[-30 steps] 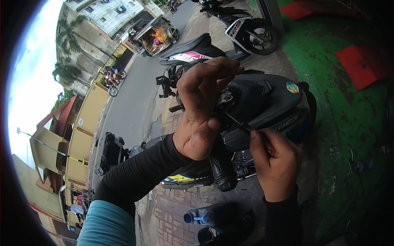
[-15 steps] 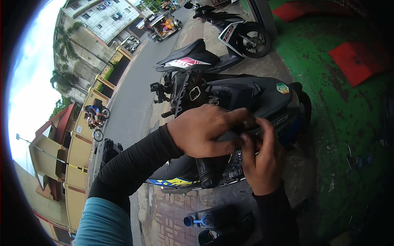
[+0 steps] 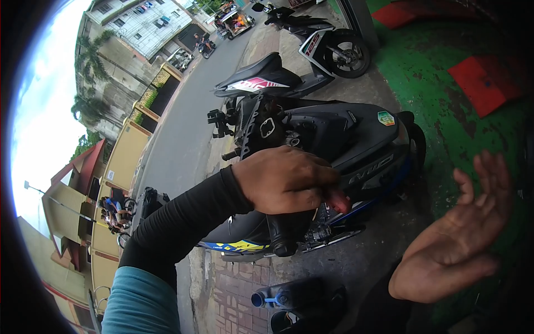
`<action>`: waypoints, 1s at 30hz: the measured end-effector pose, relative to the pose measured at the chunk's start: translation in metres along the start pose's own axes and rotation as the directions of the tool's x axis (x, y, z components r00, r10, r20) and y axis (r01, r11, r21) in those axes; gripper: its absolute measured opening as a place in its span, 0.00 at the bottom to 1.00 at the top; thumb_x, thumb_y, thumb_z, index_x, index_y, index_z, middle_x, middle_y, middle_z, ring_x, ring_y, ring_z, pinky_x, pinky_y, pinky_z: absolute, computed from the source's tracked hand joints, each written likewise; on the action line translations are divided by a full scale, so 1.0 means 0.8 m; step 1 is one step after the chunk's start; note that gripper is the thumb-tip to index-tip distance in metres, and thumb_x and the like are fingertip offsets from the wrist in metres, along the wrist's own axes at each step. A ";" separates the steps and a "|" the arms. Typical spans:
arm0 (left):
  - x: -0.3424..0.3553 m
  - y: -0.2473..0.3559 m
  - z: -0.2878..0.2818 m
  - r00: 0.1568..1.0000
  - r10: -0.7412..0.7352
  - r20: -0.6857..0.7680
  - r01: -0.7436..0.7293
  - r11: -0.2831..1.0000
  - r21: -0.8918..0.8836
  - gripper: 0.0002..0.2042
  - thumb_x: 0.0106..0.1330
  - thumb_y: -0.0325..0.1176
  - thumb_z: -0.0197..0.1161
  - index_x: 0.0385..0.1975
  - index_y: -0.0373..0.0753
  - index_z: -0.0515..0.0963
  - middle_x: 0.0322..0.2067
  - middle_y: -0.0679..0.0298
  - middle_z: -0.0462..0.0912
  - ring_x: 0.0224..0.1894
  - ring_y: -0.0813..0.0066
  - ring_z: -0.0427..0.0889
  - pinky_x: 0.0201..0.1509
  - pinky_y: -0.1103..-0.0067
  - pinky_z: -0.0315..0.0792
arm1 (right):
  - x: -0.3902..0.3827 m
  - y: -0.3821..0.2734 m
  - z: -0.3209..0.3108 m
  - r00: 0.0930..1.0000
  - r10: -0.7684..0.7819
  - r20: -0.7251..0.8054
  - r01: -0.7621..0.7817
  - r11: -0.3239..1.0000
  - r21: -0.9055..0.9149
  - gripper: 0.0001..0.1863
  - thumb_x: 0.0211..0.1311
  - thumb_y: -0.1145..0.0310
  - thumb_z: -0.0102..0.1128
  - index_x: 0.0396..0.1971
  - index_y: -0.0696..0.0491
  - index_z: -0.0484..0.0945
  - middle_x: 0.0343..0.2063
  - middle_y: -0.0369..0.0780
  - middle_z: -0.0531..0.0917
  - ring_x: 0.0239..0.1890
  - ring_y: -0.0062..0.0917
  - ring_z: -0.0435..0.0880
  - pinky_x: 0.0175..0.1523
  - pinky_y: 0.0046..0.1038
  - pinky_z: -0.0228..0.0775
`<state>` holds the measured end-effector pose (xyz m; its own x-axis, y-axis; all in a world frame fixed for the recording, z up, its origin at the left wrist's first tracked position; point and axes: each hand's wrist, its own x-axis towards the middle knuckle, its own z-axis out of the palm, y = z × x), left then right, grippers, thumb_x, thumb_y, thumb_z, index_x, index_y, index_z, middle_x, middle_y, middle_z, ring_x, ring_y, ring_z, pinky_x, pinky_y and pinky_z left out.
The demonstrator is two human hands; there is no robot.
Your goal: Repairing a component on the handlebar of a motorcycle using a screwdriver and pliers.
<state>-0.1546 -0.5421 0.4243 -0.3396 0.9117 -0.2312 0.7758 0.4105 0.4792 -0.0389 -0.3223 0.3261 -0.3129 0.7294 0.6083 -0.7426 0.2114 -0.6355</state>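
Note:
My left hand (image 3: 289, 179) hangs over the dark scooter (image 3: 345, 125), back upward, fingers curled; what is in them, if anything, is hidden. Just below it is a black handgrip (image 3: 282, 236), and the scooter's blue and yellow side panel (image 3: 247, 245) shows beneath my forearm. My right hand (image 3: 453, 234) is out to the right above the green floor, palm turned up, fingers apart and holding nothing. The scooter's front part near the left hand has a black bracket (image 3: 219, 122) and a metal fitting.
A second scooter (image 3: 256, 78) stands behind, on the pavement. A blue-capped container (image 3: 283, 295) sits low in view. Red ramps (image 3: 478, 83) lie on the green floor (image 3: 417, 67) at right. A road (image 3: 178, 139) with riders (image 3: 117, 214) and a tricycle runs along the left.
The two hands have separated: my right hand moved right and opened, while my left stayed over the scooter with fingers curled. The thin dark tool seen earlier is no longer visible. Road vehicles moved.

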 end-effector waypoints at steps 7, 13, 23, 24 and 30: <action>-0.009 0.002 -0.006 0.999 -0.028 -0.022 0.028 1.000 0.012 0.21 0.62 0.43 0.51 0.44 0.32 0.80 0.40 0.45 0.83 0.48 0.43 0.81 0.56 0.58 0.73 | -0.008 -0.012 0.112 0.962 0.155 0.226 -0.127 0.983 -0.133 0.34 0.81 0.46 0.32 0.69 0.61 0.61 0.70 0.56 0.64 0.74 0.46 0.61 0.76 0.46 0.52; -0.001 -0.004 -0.002 0.999 0.024 0.035 -0.027 0.998 0.062 0.22 0.64 0.41 0.53 0.50 0.31 0.82 0.45 0.45 0.85 0.50 0.45 0.83 0.58 0.60 0.74 | -0.016 -0.006 0.041 0.909 0.175 0.378 -0.056 0.951 -0.304 0.29 0.77 0.57 0.53 0.67 0.62 0.64 0.57 0.53 0.72 0.60 0.45 0.73 0.66 0.44 0.64; -0.003 -0.007 0.009 0.998 -0.007 -0.070 0.008 1.000 0.020 0.30 0.63 0.51 0.53 0.53 0.27 0.76 0.48 0.42 0.80 0.52 0.43 0.80 0.60 0.60 0.70 | -0.078 -0.008 0.026 0.720 0.285 0.633 -0.192 0.958 -0.212 0.27 0.63 0.74 0.68 0.60 0.64 0.73 0.37 0.51 0.87 0.37 0.39 0.90 0.42 0.33 0.82; -0.002 -0.008 0.013 0.973 -0.003 -0.229 -0.026 0.992 -0.123 0.35 0.66 0.55 0.52 0.60 0.27 0.72 0.51 0.44 0.79 0.55 0.48 0.80 0.62 0.62 0.69 | -0.080 -0.007 0.015 0.731 0.305 0.611 -0.232 0.952 -0.198 0.24 0.63 0.75 0.68 0.59 0.64 0.74 0.36 0.50 0.87 0.37 0.38 0.91 0.41 0.32 0.82; 0.010 -0.019 0.016 0.814 -0.035 -0.580 -0.095 0.977 -0.192 0.51 0.64 0.70 0.54 0.76 0.35 0.52 0.65 0.45 0.71 0.60 0.58 0.77 0.66 0.64 0.69 | -0.102 0.013 -0.004 0.766 0.446 0.462 -0.430 0.891 -0.147 0.17 0.62 0.75 0.71 0.50 0.63 0.80 0.35 0.45 0.89 0.36 0.23 0.91 0.37 0.21 0.81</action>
<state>-0.1621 -0.5410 0.4042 -0.6117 0.7376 0.2859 0.6878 0.3174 0.6528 -0.0194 -0.3774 0.2683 -0.8449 0.3527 0.4022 -0.4398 -0.0301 -0.8976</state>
